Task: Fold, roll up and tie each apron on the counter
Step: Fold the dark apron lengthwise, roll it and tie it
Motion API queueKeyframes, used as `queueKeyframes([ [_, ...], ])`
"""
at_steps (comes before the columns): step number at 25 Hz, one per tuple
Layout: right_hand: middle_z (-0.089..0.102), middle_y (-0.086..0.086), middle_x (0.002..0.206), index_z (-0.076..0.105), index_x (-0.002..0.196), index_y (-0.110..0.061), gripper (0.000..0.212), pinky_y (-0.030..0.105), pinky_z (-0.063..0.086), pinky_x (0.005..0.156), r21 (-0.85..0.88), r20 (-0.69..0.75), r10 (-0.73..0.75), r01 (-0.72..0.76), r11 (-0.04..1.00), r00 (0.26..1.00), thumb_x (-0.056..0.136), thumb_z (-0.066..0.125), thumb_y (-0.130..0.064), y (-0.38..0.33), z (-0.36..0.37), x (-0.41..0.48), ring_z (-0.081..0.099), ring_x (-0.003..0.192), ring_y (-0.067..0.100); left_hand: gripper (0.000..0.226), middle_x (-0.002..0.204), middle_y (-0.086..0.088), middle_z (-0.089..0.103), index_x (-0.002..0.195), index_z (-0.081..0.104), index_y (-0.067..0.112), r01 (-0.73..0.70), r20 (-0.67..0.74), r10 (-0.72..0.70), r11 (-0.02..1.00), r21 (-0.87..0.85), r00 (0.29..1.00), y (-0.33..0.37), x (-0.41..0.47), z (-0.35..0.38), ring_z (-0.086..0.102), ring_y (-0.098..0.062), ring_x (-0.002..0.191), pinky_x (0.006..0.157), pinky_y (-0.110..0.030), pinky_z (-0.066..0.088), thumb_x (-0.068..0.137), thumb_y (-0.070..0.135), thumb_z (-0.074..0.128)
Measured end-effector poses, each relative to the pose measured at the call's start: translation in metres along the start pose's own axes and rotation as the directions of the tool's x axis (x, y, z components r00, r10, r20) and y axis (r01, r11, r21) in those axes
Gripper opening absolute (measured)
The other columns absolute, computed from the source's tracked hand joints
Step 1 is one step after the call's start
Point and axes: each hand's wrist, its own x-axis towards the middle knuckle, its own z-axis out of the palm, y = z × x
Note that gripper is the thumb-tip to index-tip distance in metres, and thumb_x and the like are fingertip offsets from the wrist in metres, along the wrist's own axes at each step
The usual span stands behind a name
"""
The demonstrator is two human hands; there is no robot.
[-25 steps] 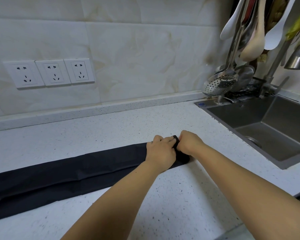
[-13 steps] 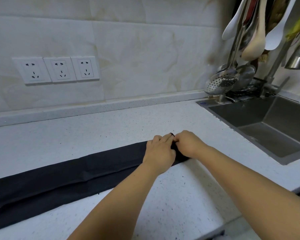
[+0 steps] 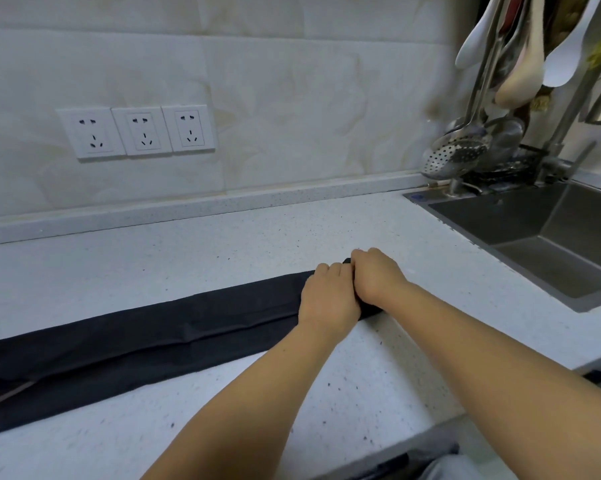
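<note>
A black apron (image 3: 153,337), folded into a long narrow strip, lies across the white speckled counter (image 3: 222,251) from the left edge of the view toward the middle. At its right end both hands sit side by side on a small rolled part of the cloth. My left hand (image 3: 328,297) curls its fingers over the roll. My right hand (image 3: 375,277) grips the roll's end from the right. The roll itself is mostly hidden under the hands; a thin strap end shows at the far left (image 3: 1,400).
A steel sink (image 3: 548,244) is set into the counter on the right. Ladles, a skimmer (image 3: 454,157) and spatulas hang above it beside the tap. Three wall sockets (image 3: 136,131) sit on the tiled backsplash. The counter's front edge runs at the lower right.
Both hands stay on the apron's right end and have crept slightly left along the strip, with the roll under them a little thicker. The view has shifted slightly.
</note>
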Motion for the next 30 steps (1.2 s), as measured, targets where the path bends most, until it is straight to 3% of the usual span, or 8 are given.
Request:
queueKeyframes([
  [4,0.063,0.01,0.111,0.063,0.105,-0.005,0.026,0.028,0.044,0.075,0.007,0.147,-0.076,0.076,0.997,0.986,0.096,0.04,-0.012,0.01,-0.012,-0.007,0.057,0.096,0.024,0.037,0.121,0.001,0.056,0.131,0.047,0.017,-0.089,-0.01,0.088,0.995,-0.049,0.996,-0.014,-0.016,0.0,0.044,-0.021,0.106,0.086,-0.03,0.038,0.095,0.014,0.04],
  [7,0.061,0.001,0.105,0.065,0.11,-0.01,0.024,0.026,0.044,0.081,0.083,0.191,-0.114,0.099,0.992,0.975,0.098,0.046,-0.017,0.017,-0.021,-0.016,0.055,0.099,0.02,0.042,0.131,0.004,0.056,0.139,0.046,0.02,-0.099,-0.005,0.099,0.992,-0.074,0.995,-0.018,-0.025,-0.002,0.043,-0.021,0.114,0.094,-0.031,0.039,0.098,0.018,0.037],
  [10,0.054,-0.008,0.084,0.066,0.094,-0.016,0.007,0.016,0.037,0.061,0.216,0.11,-0.111,0.086,0.973,0.988,0.091,0.059,-0.018,0.02,-0.017,-0.02,0.05,0.079,0.012,0.043,0.137,0.005,0.053,0.14,0.048,0.021,-0.111,0.01,0.112,0.992,-0.059,0.994,-0.019,-0.031,-0.005,0.041,-0.02,0.119,0.099,-0.029,0.037,0.099,0.02,0.036],
  [13,0.053,-0.007,0.076,0.063,0.07,-0.009,0.023,0.022,0.038,0.063,0.252,0.067,-0.189,0.166,0.953,0.98,0.09,0.05,-0.01,0.016,-0.01,-0.028,0.051,0.074,0.014,0.041,0.138,0.009,0.053,0.133,0.058,0.021,-0.083,0.005,0.084,0.99,-0.111,0.996,-0.02,-0.038,-0.009,0.041,-0.019,0.123,0.097,-0.028,0.038,0.097,0.024,0.038],
  [16,0.046,-0.007,0.134,0.07,0.11,-0.012,0.034,0.024,0.029,0.103,0.186,0.143,-0.258,0.23,0.955,0.955,0.092,0.042,-0.003,0.013,-0.007,-0.037,0.042,0.126,0.013,0.037,0.129,0.013,0.058,0.116,0.07,0.023,-0.005,0.015,0.009,0.973,-0.232,1.0,-0.021,-0.045,-0.012,0.043,-0.016,0.121,0.092,-0.028,0.041,0.097,0.034,0.04],
  [18,0.033,-0.005,0.151,0.067,0.118,-0.02,0.04,0.022,0.021,0.11,0.168,0.171,-0.289,0.261,0.951,0.942,0.093,0.042,-0.002,0.013,-0.008,-0.04,0.031,0.139,0.013,0.035,0.117,0.015,0.063,0.106,0.072,0.024,0.027,0.01,-0.026,0.952,-0.304,1.0,-0.022,-0.048,-0.013,0.046,-0.013,0.114,0.086,-0.027,0.043,0.095,0.044,0.047],
  [24,0.052,-0.012,0.125,0.073,0.101,-0.024,0.029,0.021,0.033,0.096,0.361,0.291,-0.264,0.15,0.921,0.92,0.091,0.055,-0.004,0.01,-0.018,-0.031,0.049,0.116,0.009,0.032,0.103,0.009,0.05,0.092,0.05,0.025,0.095,0.007,-0.103,0.891,-0.445,0.995,-0.026,-0.051,-0.019,0.051,-0.011,0.088,0.07,-0.023,0.038,0.081,0.045,0.071],
  [30,0.061,0.003,0.113,0.062,0.108,-0.021,0.043,0.03,0.049,0.093,0.549,0.336,-0.158,-0.056,0.834,0.929,0.082,0.052,0.011,-0.012,-0.013,-0.017,0.057,0.105,0.02,0.023,0.111,0.007,0.04,0.106,0.058,0.028,-0.107,-0.136,0.06,0.921,-0.375,0.989,-0.027,-0.065,-0.022,0.041,-0.014,0.104,0.087,-0.029,0.045,0.086,0.025,0.067],
])
